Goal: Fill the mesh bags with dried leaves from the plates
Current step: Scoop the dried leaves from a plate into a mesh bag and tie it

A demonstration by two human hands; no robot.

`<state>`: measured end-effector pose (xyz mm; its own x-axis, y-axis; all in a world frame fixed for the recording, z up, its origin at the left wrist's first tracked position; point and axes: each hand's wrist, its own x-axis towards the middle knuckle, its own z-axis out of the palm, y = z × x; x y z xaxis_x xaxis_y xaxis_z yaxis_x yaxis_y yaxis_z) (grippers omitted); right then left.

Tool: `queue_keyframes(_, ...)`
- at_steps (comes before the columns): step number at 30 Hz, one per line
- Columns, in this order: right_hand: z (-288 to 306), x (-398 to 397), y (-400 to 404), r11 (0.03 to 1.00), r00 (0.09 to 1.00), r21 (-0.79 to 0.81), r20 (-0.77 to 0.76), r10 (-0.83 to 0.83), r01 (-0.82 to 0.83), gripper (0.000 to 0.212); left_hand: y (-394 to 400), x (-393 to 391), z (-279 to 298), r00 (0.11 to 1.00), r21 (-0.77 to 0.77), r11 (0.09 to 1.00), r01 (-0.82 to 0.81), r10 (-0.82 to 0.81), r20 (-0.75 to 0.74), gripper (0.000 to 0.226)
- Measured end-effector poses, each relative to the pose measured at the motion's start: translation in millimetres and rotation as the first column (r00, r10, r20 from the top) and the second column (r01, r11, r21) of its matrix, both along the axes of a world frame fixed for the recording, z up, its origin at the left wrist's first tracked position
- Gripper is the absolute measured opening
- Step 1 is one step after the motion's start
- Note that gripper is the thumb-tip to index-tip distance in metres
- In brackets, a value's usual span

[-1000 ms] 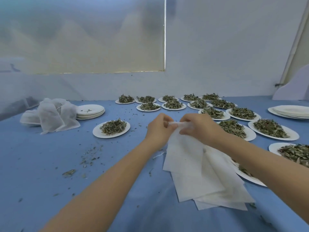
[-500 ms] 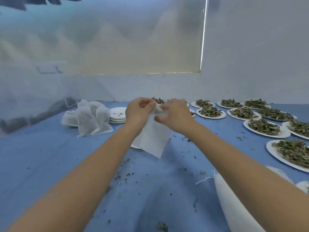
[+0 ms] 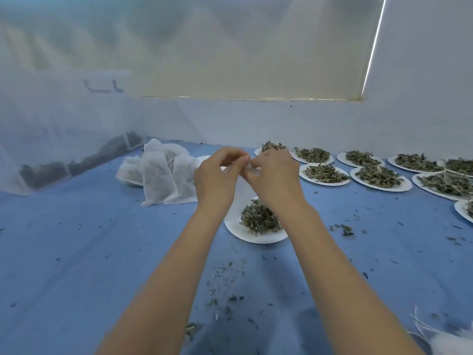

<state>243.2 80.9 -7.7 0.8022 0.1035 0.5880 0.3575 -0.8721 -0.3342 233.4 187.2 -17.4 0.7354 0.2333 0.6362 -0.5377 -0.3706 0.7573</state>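
Observation:
My left hand (image 3: 219,172) and my right hand (image 3: 275,179) meet in the middle of the view, each pinching the top edge of a white mesh bag (image 3: 236,201). The bag hangs down between my wrists, mostly hidden by them. Right below it sits a white plate (image 3: 244,231) with a heap of dried leaves (image 3: 259,217) on the blue table. Several more plates of dried leaves (image 3: 325,174) stand in rows to the right.
A heap of filled white mesh bags (image 3: 163,175) lies at the left, with a stack of plates (image 3: 203,160) behind it. Flat bags (image 3: 445,342) show at the lower right corner. A white mesh screen (image 3: 51,139) lines the left side. Leaf crumbs (image 3: 225,285) litter the blue table (image 3: 76,252).
My head has turned left, so the plates slid right in view. My hands carried the single bag from the flat pile over to the lone plate of leaves.

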Motion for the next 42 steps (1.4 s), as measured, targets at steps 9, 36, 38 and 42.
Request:
queue_keyframes(9, -3, -1, -7, 0.933, 0.974, 0.300, -0.047, 0.220, -0.197, 0.045, -3, 9, -7, 0.997, -0.017, 0.998, 0.059, -0.059, 0.039, 0.019)
queue_keyframes(36, 11, -15, -3, 0.813, 0.817, 0.463, -0.272, 0.508, -0.352, 0.027, 5, -11, 26, 0.995, 0.224, 0.974, 0.040, -0.059, 0.079, 0.009)
queue_keyframes(38, 11, -17, 2, 0.796, 0.804, 0.485, -0.269, 0.530, -0.363, 0.026, 11, -10, 28, 0.992, 0.282, 0.958, -0.045, 0.009, 0.127, 0.008)
queue_keyframes(42, 14, -18, 1, 0.723, 0.783, 0.603, -0.246, 0.571, -0.338, 0.024, 15, -10, 28, 0.986, 0.420, 0.901, -0.106, 0.039, 0.165, 0.017)
